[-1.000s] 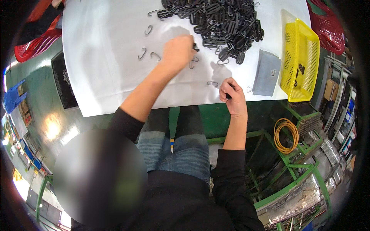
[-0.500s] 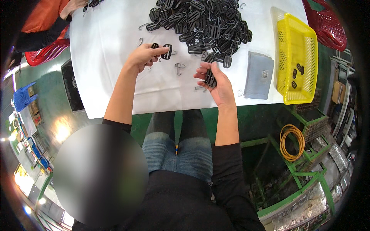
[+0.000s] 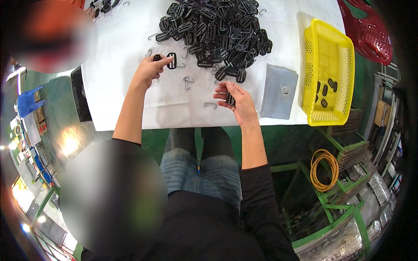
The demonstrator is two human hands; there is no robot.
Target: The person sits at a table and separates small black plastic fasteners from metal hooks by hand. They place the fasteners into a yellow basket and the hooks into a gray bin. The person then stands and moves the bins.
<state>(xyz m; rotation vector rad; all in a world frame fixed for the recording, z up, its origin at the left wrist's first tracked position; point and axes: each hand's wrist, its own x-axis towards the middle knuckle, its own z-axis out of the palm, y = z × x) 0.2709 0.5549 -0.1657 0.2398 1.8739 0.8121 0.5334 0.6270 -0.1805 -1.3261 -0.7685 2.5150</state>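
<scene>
My left hand (image 3: 149,72) has moved away from the pile (image 3: 217,32); its fingers (image 3: 163,62) pinch 1 black buckle (image 3: 174,63) above the bench (image 3: 187,111). My right hand (image 3: 244,107) grasps another buckle (image 3: 230,100), perhaps 2, partly hidden.

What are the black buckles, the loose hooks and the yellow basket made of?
Buckles: probably plastic, dark with a slight sheen, though coated metal is possible. Hooks: likely metal wire, dull grey, thin, bent. Basket: apparently slightly glossy plastic, given perforated walls and even colour.
</scene>
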